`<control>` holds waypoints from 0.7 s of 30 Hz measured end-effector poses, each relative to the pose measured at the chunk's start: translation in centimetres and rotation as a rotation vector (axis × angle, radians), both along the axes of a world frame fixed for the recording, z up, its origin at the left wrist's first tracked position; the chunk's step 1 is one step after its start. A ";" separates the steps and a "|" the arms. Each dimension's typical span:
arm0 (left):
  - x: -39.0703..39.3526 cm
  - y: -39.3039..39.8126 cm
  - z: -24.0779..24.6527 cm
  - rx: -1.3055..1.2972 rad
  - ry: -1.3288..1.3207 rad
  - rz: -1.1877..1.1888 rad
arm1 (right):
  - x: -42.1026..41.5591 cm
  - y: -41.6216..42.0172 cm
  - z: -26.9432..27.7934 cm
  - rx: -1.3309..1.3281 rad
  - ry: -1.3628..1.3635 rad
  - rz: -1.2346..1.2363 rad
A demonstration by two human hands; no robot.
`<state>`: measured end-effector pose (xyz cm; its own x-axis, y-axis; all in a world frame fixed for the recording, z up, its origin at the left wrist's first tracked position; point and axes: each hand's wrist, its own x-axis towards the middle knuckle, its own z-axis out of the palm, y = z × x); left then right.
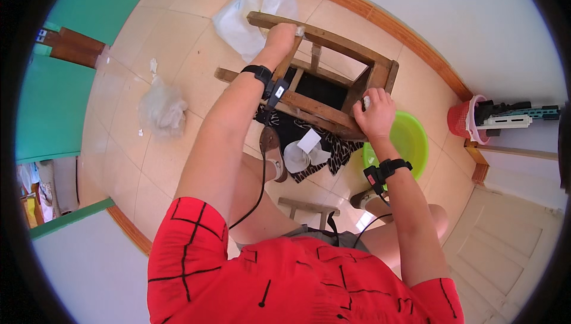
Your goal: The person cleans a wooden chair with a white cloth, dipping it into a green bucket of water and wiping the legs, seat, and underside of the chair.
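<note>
A wooden stool (330, 110) lies tipped over in front of me, its legs pointing to the upper left. My left hand (282, 39) is closed at the upper leg, where a rung joins it, and a bit of white wad (299, 31) shows past the fingers. At the stool's right end, my right hand (378, 112) is curled against the wood near the seat. Another white wad (366, 102) pokes out between its thumb and fingers. Whether these are paper or cloth I cannot tell. Black patterned cloth (341, 156) lies under the stool.
A green basin (408, 145) stands beside my right forearm. White crumpled material and a card (309, 140) lie near my foot. Plastic bags (164, 109) rest on the floor left and behind the stool. A red basket (459, 120) with toy-like guns stands by the wall.
</note>
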<state>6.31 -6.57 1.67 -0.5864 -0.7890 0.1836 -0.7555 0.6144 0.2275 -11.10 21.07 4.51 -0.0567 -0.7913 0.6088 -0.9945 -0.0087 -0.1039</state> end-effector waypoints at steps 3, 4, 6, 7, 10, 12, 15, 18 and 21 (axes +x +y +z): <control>1.5 -0.5 0.8 -0.211 -0.180 -0.283 | 0.3 -0.4 0.3 -0.004 0.011 0.017; 2.0 -0.3 0.9 -0.217 -0.179 -0.363 | 0.2 -0.4 0.2 0.004 0.012 0.009; 2.9 -0.2 0.9 -0.234 -0.174 -0.525 | 0.1 -0.3 -0.1 0.031 0.007 -0.014; 3.6 -0.5 0.9 -0.202 -0.029 -0.519 | -0.1 -0.3 -0.4 0.035 0.004 -0.026; 5.8 -1.2 1.3 -0.097 0.316 -0.360 | -0.6 -0.4 -1.4 0.030 0.003 -0.053; 6.6 -1.9 1.6 -0.032 0.422 -0.047 | -0.4 -0.4 -1.4 0.035 0.000 -0.058; 6.4 -3.2 0.0 0.057 0.173 -0.028 | -0.2 -0.5 -1.6 0.047 -0.013 -0.059; 1.5 -1.4 0.2 -0.047 0.103 -0.094 | -1.0 -0.6 -2.3 0.039 -0.019 -0.078; -0.1 0.1 0.2 -0.182 -0.018 -0.173 | -0.7 -0.4 -2.2 0.029 -0.006 -0.068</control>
<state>6.26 -6.43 1.85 -0.7142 -0.6315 0.3019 -0.6385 0.7645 0.0889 -11.79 20.66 2.33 -0.1145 -0.8030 0.5848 -0.9921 0.0621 -0.1089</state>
